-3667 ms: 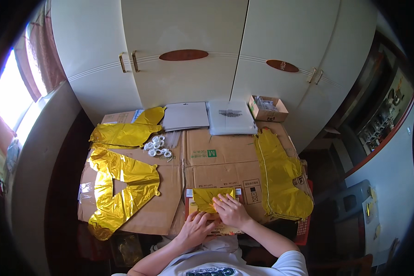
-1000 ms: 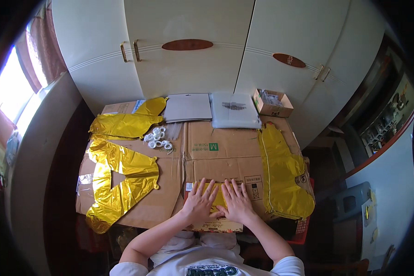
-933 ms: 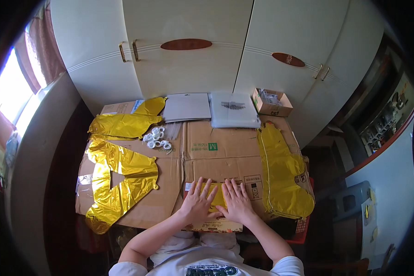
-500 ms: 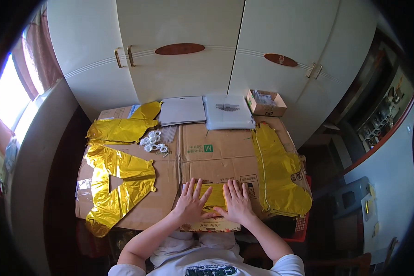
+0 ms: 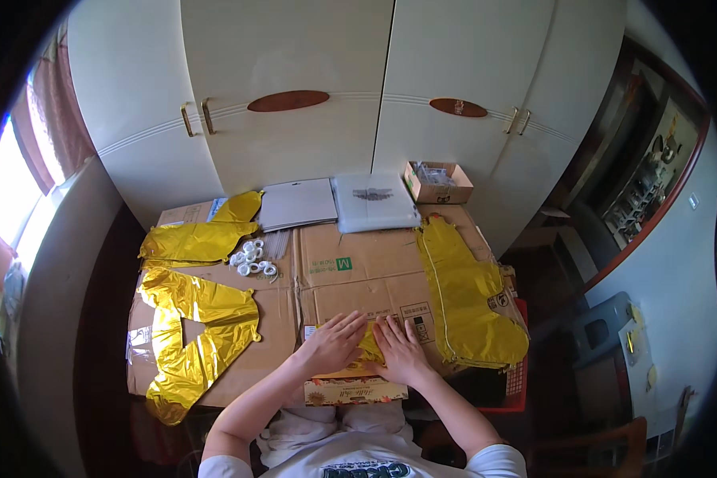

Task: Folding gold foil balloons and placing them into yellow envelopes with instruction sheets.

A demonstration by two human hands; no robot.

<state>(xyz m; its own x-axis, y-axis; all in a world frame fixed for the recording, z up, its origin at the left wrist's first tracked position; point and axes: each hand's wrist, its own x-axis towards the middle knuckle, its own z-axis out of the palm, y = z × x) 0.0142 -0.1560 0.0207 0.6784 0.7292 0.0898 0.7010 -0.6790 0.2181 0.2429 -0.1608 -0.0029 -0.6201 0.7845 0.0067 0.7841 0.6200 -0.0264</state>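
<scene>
A folded piece of gold foil [image 5: 370,349], like a flat foil balloon, lies on the cardboard at the near edge, mostly hidden under my hands. My left hand [image 5: 334,344] lies flat across its left part, fingers stretched out toward the right. Beside it, my right hand [image 5: 401,352] rests on the right part of the foil with its fingers extended forward. The fingertips of both hands nearly meet. Just below them is the front of a patterned cardboard box [image 5: 357,392].
Flat gold foil balloons [image 5: 462,295] lie stacked at the right. A shiny, partly spread one [image 5: 215,348] is at the left, more [image 5: 199,241] behind it. White ribbon rolls [image 5: 252,259], grey-white sheets [image 5: 299,205], clear plastic bags [image 5: 374,213] and a small open box [image 5: 440,191] stand farther back.
My left hand has turned so its fingers point rightward, closer to my right hand. Less of the foil shows between them. The whole view has shifted slightly.
</scene>
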